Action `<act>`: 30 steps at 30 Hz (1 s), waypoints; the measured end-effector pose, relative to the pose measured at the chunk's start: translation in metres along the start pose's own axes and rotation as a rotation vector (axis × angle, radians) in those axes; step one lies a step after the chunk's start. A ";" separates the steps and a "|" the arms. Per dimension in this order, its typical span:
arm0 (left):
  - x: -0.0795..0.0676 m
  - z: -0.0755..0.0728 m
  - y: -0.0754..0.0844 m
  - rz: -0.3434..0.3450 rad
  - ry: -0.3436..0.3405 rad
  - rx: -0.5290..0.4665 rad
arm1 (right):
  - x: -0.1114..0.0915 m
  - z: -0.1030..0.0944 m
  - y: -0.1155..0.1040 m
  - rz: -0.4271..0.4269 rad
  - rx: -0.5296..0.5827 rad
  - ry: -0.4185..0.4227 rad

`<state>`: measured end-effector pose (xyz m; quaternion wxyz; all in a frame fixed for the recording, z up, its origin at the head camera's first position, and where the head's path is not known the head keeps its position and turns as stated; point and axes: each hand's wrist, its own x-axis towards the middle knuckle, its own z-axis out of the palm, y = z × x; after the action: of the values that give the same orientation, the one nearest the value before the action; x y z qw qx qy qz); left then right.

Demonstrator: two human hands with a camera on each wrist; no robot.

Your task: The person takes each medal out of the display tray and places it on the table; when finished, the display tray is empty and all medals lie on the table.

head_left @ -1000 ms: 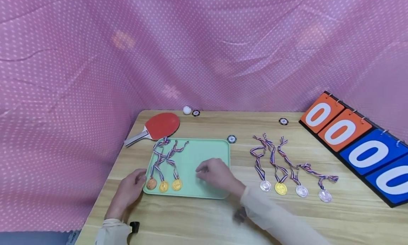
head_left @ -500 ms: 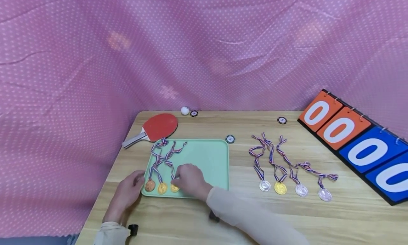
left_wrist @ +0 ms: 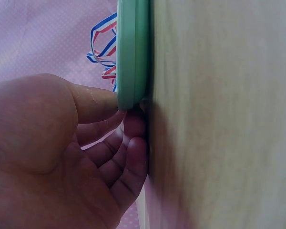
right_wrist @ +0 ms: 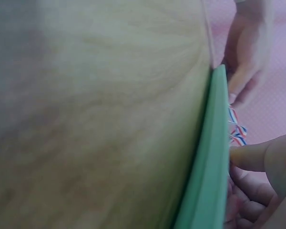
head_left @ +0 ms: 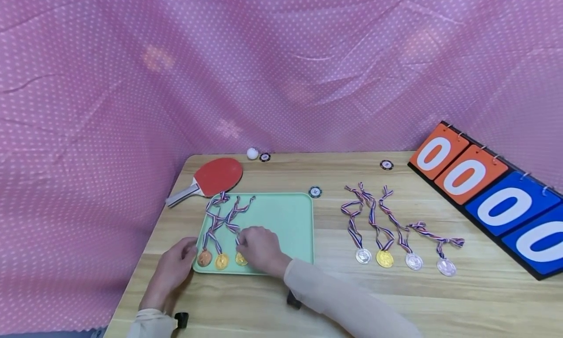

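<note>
My left hand (head_left: 173, 264) holds the left rim of a light green tray (head_left: 286, 221); in the left wrist view its thumb lies on the rim (left_wrist: 127, 57) and curled fingers reach below. On the tray's left side lie a bronze medal (head_left: 204, 258), a gold medal (head_left: 222, 261) and a second gold medal (head_left: 240, 259), with striped ribbons stretched toward the back. My right hand (head_left: 262, 247) is at that second gold medal, thumb and curled fingers at its right edge and partly covering it. In the right wrist view the tray wall hides the medal.
Several medals on ribbons lie right of the tray, silver ones and a gold one (head_left: 384, 259). A red table tennis bat (head_left: 218, 176), a white ball (head_left: 252, 153) and poker chips (head_left: 314, 191) lie behind. A flip scoreboard (head_left: 484, 194) stands at the right, a pink curtain (head_left: 281, 74) behind.
My right hand has moved left across the tray to the second gold medal and stayed there over the last half second. The left hand keeps its place at the rim.
</note>
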<state>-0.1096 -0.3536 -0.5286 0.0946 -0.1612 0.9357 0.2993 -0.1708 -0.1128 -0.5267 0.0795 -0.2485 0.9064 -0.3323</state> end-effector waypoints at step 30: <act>-0.001 0.002 -0.001 0.023 0.024 0.037 | -0.010 -0.043 0.036 0.183 0.663 -0.066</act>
<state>-0.1083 -0.3530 -0.5300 0.0829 -0.1522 0.9439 0.2810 -0.1895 -0.0600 -0.5176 0.2144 -0.1374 0.7647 -0.5919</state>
